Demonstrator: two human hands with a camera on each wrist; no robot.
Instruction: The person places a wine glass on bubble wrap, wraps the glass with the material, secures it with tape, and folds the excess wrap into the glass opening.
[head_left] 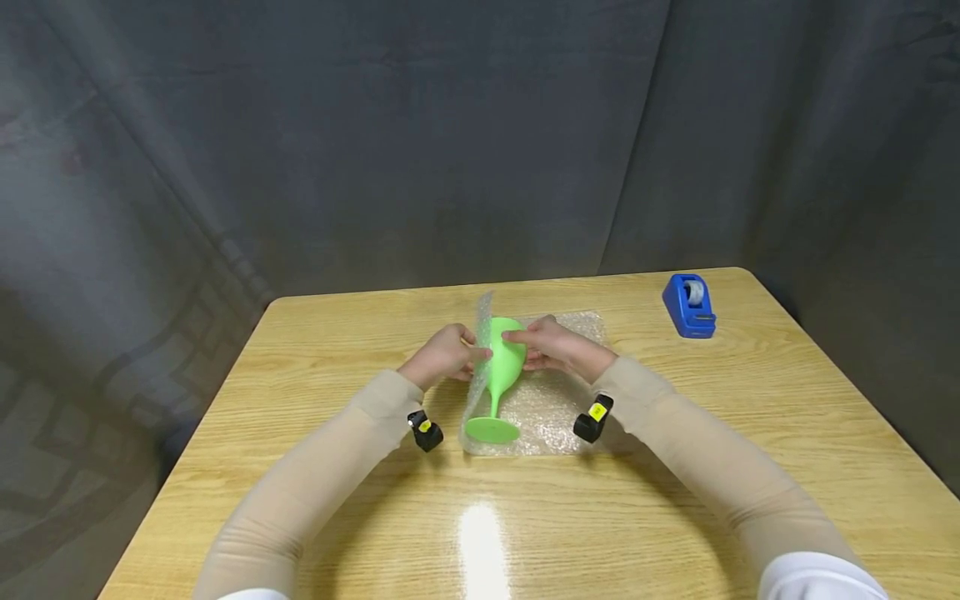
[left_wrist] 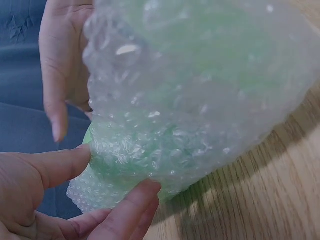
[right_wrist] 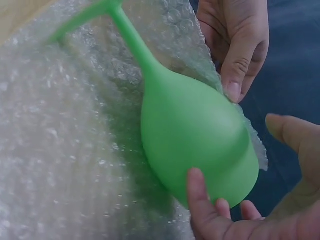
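Observation:
A green wine glass (head_left: 507, 358) lies on a sheet of bubble wrap (right_wrist: 65, 150), its foot toward the person and its bowl away. The sheet's left part is raised along the glass, and in the left wrist view green shows through the bubble wrap (left_wrist: 200, 120). My left hand (head_left: 448, 354) pinches this raised edge between thumb and fingers beside the bowl. From the other side, my right hand (head_left: 558, 344) holds the bowl near its rim. Its fingertips (right_wrist: 196, 182) touch the bowl in the right wrist view, where the thumb (right_wrist: 285, 131) appears apart from the glass.
A blue tape dispenser (head_left: 688, 307) with a roll of tape stands at the table's back right. The wooden table (head_left: 360, 500) ends at a dark grey curtain (head_left: 450, 150) behind. A black wrist camera (head_left: 426, 431) sits below the left wrist, another (head_left: 592, 419) below the right.

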